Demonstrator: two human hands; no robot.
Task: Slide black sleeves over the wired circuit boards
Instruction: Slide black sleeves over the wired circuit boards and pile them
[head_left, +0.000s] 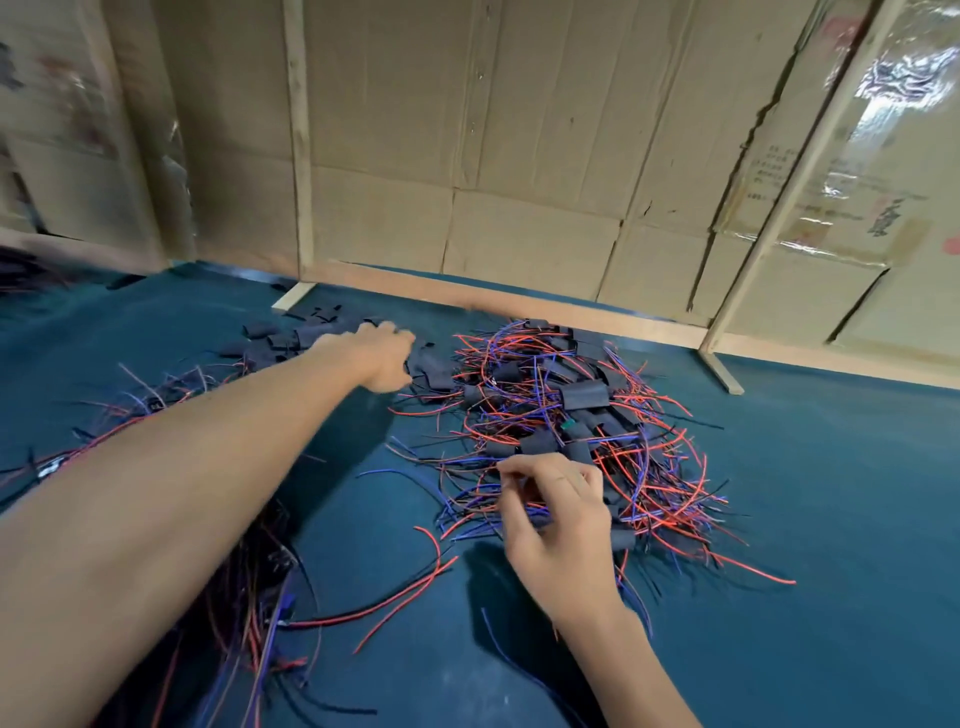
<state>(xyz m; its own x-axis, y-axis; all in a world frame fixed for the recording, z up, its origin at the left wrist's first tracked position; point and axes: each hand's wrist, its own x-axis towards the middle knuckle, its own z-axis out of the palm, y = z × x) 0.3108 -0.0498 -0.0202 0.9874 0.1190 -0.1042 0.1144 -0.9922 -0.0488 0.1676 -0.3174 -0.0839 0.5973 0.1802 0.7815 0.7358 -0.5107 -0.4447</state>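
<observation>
left arm (208, 467) outstretched — grip (384, 358) curled | right grip (556, 514) pinching, fingertips together

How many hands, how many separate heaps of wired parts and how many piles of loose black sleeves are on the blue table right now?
Hands: 2, the left hand and the right hand
Heaps of wired parts: 2, the big heap on the right and the heap under the left forearm
Piles of loose black sleeves: 1
Total: 5

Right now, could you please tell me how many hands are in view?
2: the left hand reaches the loose black sleeves at the back; the right hand is at the wire pile's near edge.
</observation>
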